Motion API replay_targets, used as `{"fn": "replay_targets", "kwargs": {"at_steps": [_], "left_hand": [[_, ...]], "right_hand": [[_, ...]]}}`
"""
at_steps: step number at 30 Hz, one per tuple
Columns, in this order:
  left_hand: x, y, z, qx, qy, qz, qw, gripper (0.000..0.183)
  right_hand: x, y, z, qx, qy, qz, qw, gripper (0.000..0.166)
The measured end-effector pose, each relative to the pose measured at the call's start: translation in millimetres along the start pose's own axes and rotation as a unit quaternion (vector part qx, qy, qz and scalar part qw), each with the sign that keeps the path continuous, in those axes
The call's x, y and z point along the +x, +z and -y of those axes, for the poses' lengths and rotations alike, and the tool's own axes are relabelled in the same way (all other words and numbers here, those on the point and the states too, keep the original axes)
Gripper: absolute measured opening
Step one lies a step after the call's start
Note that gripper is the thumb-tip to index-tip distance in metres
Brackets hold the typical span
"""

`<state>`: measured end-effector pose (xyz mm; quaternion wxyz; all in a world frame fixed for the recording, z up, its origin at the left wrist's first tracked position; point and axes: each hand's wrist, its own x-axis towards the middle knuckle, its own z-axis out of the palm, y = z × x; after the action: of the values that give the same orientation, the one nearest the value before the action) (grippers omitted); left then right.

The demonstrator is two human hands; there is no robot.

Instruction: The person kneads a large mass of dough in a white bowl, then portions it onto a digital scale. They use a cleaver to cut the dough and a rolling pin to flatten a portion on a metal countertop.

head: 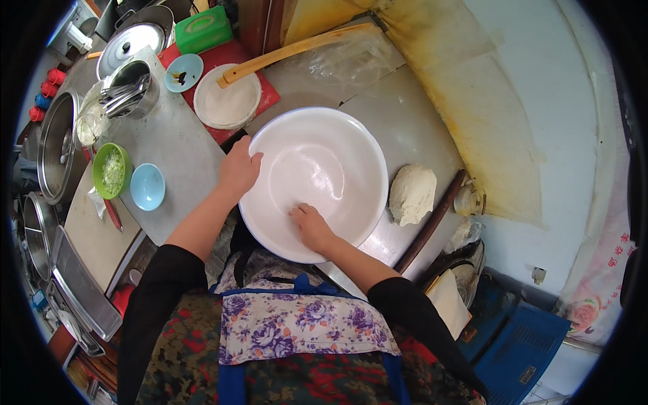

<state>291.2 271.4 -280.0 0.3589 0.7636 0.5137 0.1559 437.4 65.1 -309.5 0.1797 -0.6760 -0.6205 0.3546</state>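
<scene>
A large white enamel basin with a blue rim (362,223) stands at the near edge of the metal worktop. My left hand (240,164) grips its left rim, thumb on the inner side. Inside the basin, my right hand (310,227) reaches over the near rim, its slightly blurred fingertips at the inner surface, nothing seen in them. To the basin's right lies a lump of pale dough (413,194) on the worktop. A dark wooden rolling pin (430,223) rests slantwise beyond the dough. Behind the basin, a round container of white flour (228,98) has a wooden strip lying across its rim.
Left on the counter are a light blue bowl (148,187), a green bowl of chopped green vegetable (112,171), a red-handled tool (113,216) and a metal pot of utensils (132,91). Clear plastic (349,61) lies at the back. A yellowed covered wall (455,101) borders the right side.
</scene>
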Motion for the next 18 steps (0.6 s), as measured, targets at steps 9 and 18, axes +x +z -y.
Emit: {"fn": "replay_targets", "kwargs": {"at_steps": [9, 18], "left_hand": [[6.8, -2.2, -8.5, -0.011, 0.01, 0.02, 1.0, 0.03], [5.9, -9.0, -16.8, -0.035, 0.003, 0.044, 0.998, 0.027]], "right_hand": [[71.3, 20.0, -29.0, 0.026, 0.011, -0.196, 0.98, 0.017], [128.2, -33.9, -20.7, 0.035, 0.067, -0.298, 0.952, 0.021]]}}
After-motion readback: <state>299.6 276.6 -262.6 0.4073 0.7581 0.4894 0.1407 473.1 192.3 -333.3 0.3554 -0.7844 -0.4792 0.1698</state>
